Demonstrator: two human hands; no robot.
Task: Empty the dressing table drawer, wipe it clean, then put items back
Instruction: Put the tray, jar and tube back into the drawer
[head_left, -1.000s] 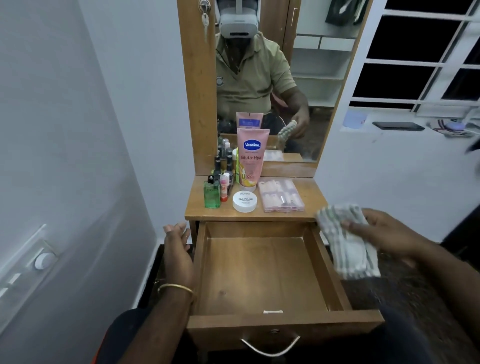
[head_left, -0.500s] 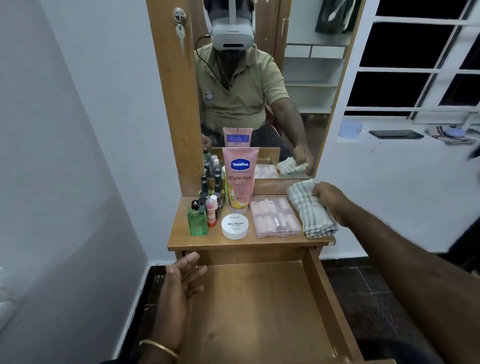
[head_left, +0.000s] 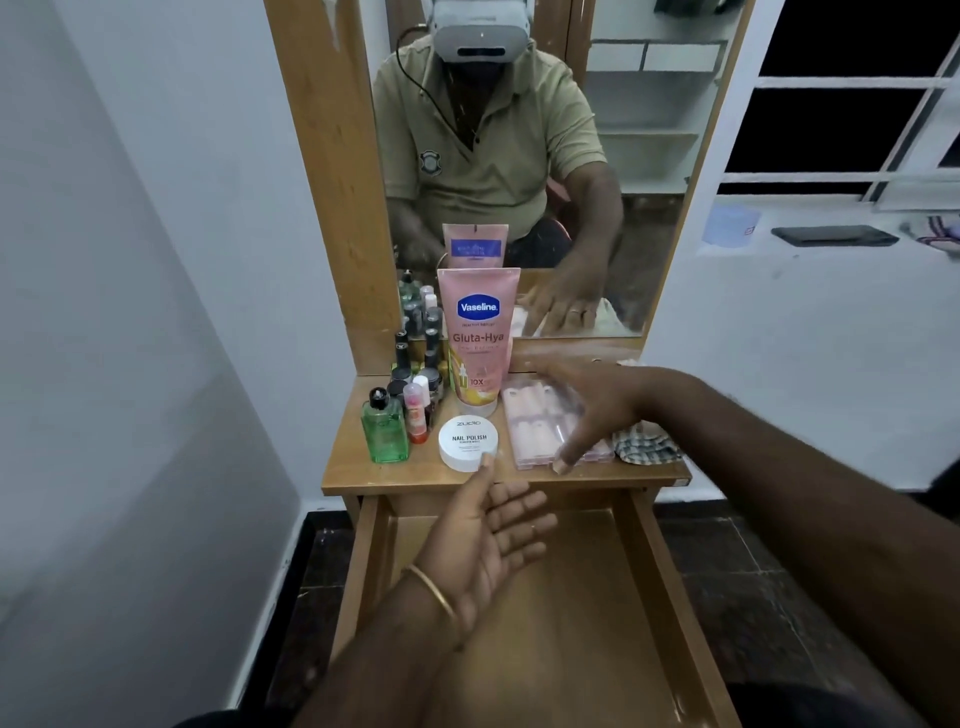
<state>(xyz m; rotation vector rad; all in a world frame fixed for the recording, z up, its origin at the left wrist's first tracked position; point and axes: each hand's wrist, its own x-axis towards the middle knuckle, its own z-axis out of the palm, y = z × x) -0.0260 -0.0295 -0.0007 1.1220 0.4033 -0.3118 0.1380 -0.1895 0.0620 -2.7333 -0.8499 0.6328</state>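
Note:
The wooden drawer (head_left: 660, 582) stands pulled out and bare inside. On the dressing table top (head_left: 363, 470) stand a pink Vaseline tube (head_left: 478, 332), a white nail polish remover tub (head_left: 465, 441), a green bottle (head_left: 384, 428), small nail polish bottles (head_left: 415, 364) and a clear pink nail case (head_left: 535, 421). The checked cloth (head_left: 647, 447) lies at the right end. My right hand (head_left: 587, 400) hovers spread over the nail case, holding nothing. My left hand (head_left: 493, 530) is palm up over the drawer, fingers straight, thumb tip by the white tub.
A mirror (head_left: 519, 156) in a wooden frame rises behind the table top. A white wall (head_left: 156, 260) is close on the left. On the right a white ledge holds a dark phone (head_left: 834, 236) below a window. Dark floor tiles lie either side of the drawer.
My right hand has let go of the cloth on the table top and moved left over the nail case. My left hand has risen toward the white tub.

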